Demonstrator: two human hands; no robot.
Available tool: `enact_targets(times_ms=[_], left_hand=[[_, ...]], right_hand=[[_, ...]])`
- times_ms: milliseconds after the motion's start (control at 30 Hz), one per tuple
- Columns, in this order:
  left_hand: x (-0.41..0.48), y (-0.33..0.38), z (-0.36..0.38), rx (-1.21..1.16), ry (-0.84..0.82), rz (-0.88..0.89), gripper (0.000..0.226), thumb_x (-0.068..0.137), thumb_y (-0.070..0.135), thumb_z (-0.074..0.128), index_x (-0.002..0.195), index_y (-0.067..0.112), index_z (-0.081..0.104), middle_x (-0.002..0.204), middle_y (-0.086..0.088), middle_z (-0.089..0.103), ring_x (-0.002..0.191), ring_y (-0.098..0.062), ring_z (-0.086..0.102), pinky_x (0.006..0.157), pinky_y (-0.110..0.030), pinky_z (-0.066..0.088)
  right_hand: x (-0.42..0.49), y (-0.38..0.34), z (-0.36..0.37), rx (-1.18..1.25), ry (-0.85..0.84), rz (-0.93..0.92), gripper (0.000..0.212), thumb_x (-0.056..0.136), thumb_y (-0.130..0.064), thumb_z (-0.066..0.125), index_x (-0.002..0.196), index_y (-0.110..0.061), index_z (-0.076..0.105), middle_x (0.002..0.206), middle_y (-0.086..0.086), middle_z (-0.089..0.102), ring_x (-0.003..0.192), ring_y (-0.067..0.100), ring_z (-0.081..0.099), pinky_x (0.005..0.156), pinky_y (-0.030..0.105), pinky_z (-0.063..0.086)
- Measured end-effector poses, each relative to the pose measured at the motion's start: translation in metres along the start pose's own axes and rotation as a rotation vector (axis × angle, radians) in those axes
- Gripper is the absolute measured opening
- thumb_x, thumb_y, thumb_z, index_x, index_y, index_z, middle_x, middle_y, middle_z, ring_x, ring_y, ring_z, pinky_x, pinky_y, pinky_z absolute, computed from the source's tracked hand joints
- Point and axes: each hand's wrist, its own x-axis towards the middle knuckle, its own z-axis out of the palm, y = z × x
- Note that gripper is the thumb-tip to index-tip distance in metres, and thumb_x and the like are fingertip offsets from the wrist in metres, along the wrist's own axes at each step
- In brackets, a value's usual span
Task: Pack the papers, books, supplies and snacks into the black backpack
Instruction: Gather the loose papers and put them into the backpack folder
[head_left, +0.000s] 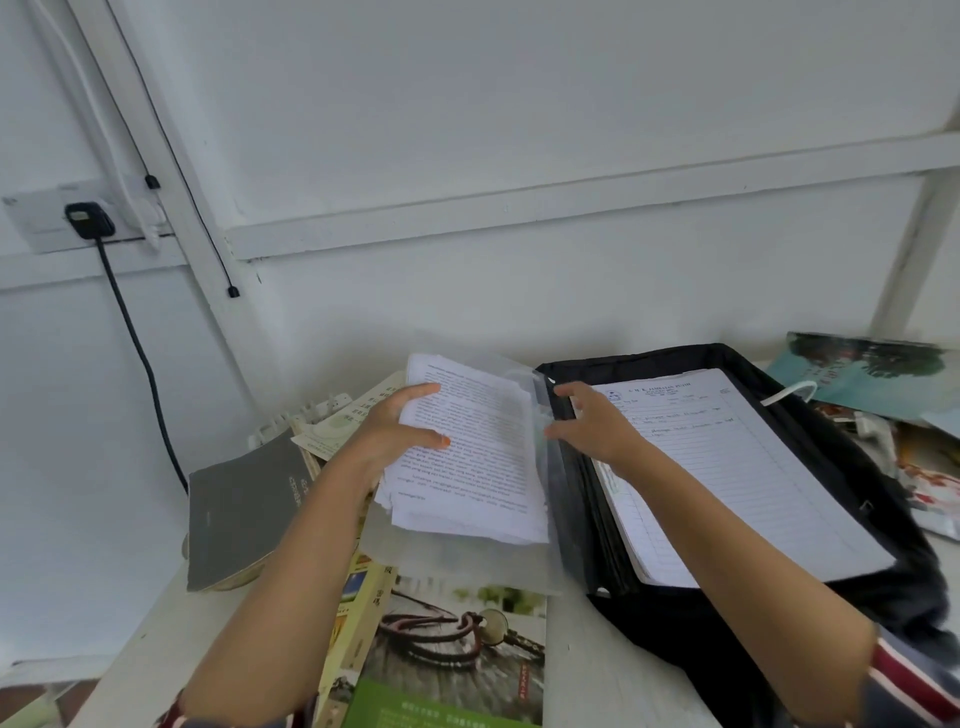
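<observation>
Nearest the camera, a glossy book with a green lower band and a photograph of dark beads on its cover (457, 660) lies flat on the pale white tabletop (587, 670), with a yellow-spined book (353, 613) tucked along its left edge. Both bare forearms reach forward over these from striped sleeves. To the left, a grey soft-cover book (244, 504) rests slightly curled near the table's edge. Further on, the left hand (395, 431) grasps a thick stack of white printed pages (467, 457) by its left side, thumb pressed on the top sheet and fingers curled underneath, holding the stack tilted above a clear plastic sleeve (467, 566) that lies on the books. The right hand (592, 421) is spread, its fingers loose and extended, with fingertips at the right edge of the stack and at the rim of the black fabric backpack (779, 618); whether it pinches anything cannot be told. The backpack lies open on the table just right of the stack, and a lined white sheet with handwriting and a printed heading (737, 467) sits inside its main compartment over other sheets. A white cord (789, 389) curves over the bag's far rim. Beyond it, to the right, a teal-covered booklet (862, 374) and colourful snack packets (924, 467) lie in a loose heap. Behind the left hand, a white spiral-bound pad (296, 410) peeks out. On the white wall, a black plug (88, 221) sits in a socket.
</observation>
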Motion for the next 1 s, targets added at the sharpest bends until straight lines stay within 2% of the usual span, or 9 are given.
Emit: enact_targets(times_ms=[200,333,467,567,667,767,867,933,1000], left_hand=[[0.000,0.075,0.049,0.180,-0.014,0.152,0.074,0.070,-0.003,0.076,0.132,0.029,0.050,0.135,0.002,0.045,0.115,-0.008,0.042,0.083,-0.018,0.039],[0.005,0.118,0.111,0.227,-0.089,0.223,0.077,0.078,-0.002,0.069,0.142,0.025,0.037,0.147,-0.003,0.033,0.117,-0.011,0.040,0.069,-0.002,0.039],[0.000,0.140,0.183,0.042,-0.286,0.110,0.071,0.093,0.043,0.050,0.148,0.040,0.006,0.145,-0.010,0.039,0.119,-0.030,0.052,0.089,-0.031,0.047],[0.000,0.140,0.233,0.045,-0.407,0.037,0.064,0.095,0.059,0.028,0.144,0.046,-0.012,0.148,-0.014,0.033,0.116,-0.035,0.054,0.089,-0.041,0.050],[0.010,0.122,0.272,0.179,-0.473,-0.029,0.061,0.094,0.061,0.012,0.144,0.042,-0.015,0.152,-0.015,0.026,0.117,-0.035,0.051,0.095,-0.043,0.045],[0.022,0.099,0.294,0.191,-0.514,-0.166,0.065,0.094,0.060,0.008,0.150,0.028,-0.004,0.148,-0.021,0.031,0.121,-0.036,0.051,0.094,-0.040,0.045],[0.035,0.075,0.294,0.194,-0.367,-0.202,0.060,0.097,0.053,0.027,0.148,0.022,0.019,0.143,-0.014,0.041,0.122,-0.030,0.050,0.095,-0.033,0.041],[0.044,0.059,0.281,0.345,-0.101,-0.118,0.055,0.094,0.034,0.047,0.144,0.017,0.031,0.144,-0.008,0.040,0.124,-0.025,0.046,0.095,-0.028,0.039],[0.048,0.045,0.261,0.535,0.160,-0.083,0.051,0.090,0.021,0.051,0.139,0.013,0.037,0.140,-0.014,0.038,0.127,-0.030,0.037,0.096,-0.032,0.037]], right_hand=[[-0.017,-0.039,-0.037,0.216,-0.107,-0.110,0.024,0.091,-0.033,0.057,0.109,-0.018,0.059,0.099,0.004,0.063,0.080,0.019,0.062,0.080,0.035,0.054],[-0.026,-0.032,-0.082,0.189,-0.139,-0.033,0.051,0.091,-0.058,0.039,0.113,-0.018,0.061,0.105,0.006,0.064,0.092,0.026,0.064,0.079,0.036,0.055],[-0.020,0.002,-0.138,0.444,-0.097,0.020,0.083,0.072,-0.077,0.042,0.129,-0.017,0.053,0.128,0.004,0.058,0.117,0.023,0.055,0.098,0.036,0.044],[-0.018,0.032,-0.171,0.607,0.072,-0.003,0.049,0.098,-0.043,0.031,0.135,-0.014,0.045,0.128,-0.004,0.053,0.117,0.006,0.050,0.092,0.017,0.042],[-0.025,0.076,-0.187,0.551,-0.190,0.178,0.028,0.089,-0.023,0.046,0.100,-0.007,0.067,0.087,0.007,0.073,0.077,0.017,0.069,0.068,0.024,0.054],[-0.017,0.117,-0.192,0.307,-0.200,0.380,0.025,0.079,0.005,0.057,0.104,0.006,0.061,0.087,0.016,0.070,0.080,0.029,0.066,0.086,0.041,0.052],[-0.006,0.142,-0.189,0.180,-0.122,0.413,0.023,0.070,0.008,0.067,0.093,0.006,0.063,0.097,0.021,0.067,0.087,0.034,0.064,0.092,0.049,0.049],[-0.003,0.144,-0.184,-0.006,-0.054,0.353,0.022,0.067,-0.004,0.074,0.081,0.001,0.058,0.085,0.013,0.064,0.076,0.025,0.060,0.072,0.034,0.053],[-0.003,0.139,-0.184,-0.254,0.012,0.276,0.034,0.069,-0.015,0.074,0.063,-0.010,0.042,0.062,0.001,0.044,0.056,0.014,0.042,0.050,0.022,0.033]])
